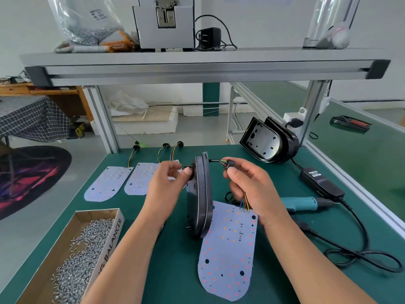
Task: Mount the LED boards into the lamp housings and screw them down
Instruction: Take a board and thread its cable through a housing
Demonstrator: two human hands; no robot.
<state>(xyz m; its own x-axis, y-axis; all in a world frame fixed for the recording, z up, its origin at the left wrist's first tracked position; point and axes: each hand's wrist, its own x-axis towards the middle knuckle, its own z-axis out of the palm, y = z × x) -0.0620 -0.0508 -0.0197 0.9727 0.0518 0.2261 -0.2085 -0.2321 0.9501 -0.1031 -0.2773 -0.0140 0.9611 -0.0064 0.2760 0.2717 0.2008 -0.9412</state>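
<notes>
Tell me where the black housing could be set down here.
Bare green mat lies between the cardboard box of screws and the spare white LED boards; more between the near white LED board and the looped black cable. Crowded around the teal electric screwdriver.

Two forearms show, the left forearm (131, 249) and the right forearm (306, 249), both bare all the way to the lower edge of the view, with no sleeve edge in sight. The left hand (166, 181) and the right hand (247, 183) are bare as well. Their thumbnails (230, 171) are cut short and plain. Clothing cannot be told.
</notes>
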